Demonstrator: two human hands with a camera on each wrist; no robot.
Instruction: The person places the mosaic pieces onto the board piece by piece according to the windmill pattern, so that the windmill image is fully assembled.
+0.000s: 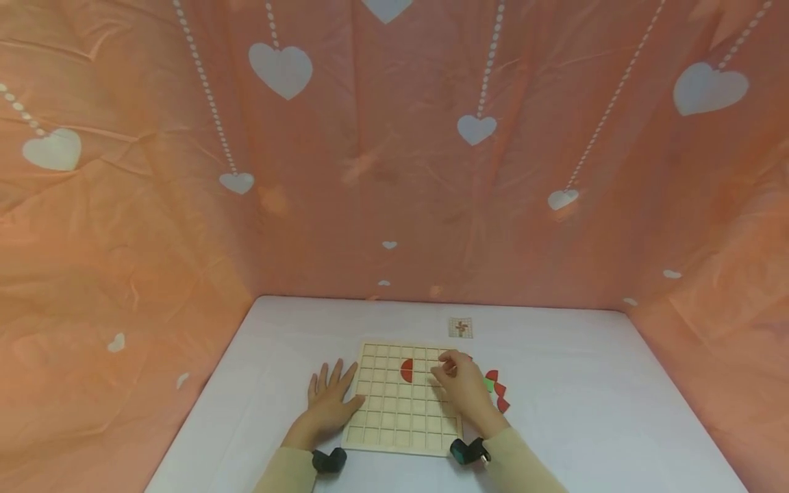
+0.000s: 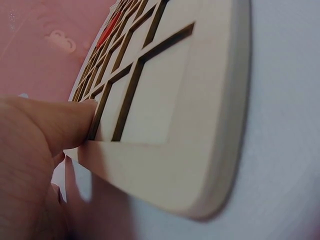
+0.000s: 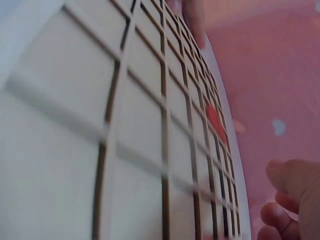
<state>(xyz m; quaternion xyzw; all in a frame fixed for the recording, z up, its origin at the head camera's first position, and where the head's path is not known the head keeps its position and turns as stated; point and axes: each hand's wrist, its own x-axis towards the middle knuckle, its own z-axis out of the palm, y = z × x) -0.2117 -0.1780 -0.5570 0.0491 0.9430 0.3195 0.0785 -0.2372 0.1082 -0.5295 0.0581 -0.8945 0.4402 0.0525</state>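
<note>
A square wooden grid board [image 1: 404, 444] lies on the white table. My left hand [image 1: 331, 405] is spread at its left edge, fingers straight on the tabletop. In the left wrist view the left thumb [image 2: 75, 120] rests on the board's rim. My right hand [image 1: 465, 387] hovers over the board's right side with its fingers loosely bent, and no piece shows in it. The right wrist view shows its thumb [image 3: 290, 172] apart from the board. Two red quarter-round pieces [image 1: 407, 370] sit in adjoining cells, one above the other, forming a half circle.
Several red pieces [image 1: 503, 404] and a green piece [image 1: 489, 385] lie on the table right of the board, partly behind the right hand. A small patterned card [image 1: 460, 328] lies beyond the board. An orange curtain with hearts [image 1: 394, 205] surrounds the table.
</note>
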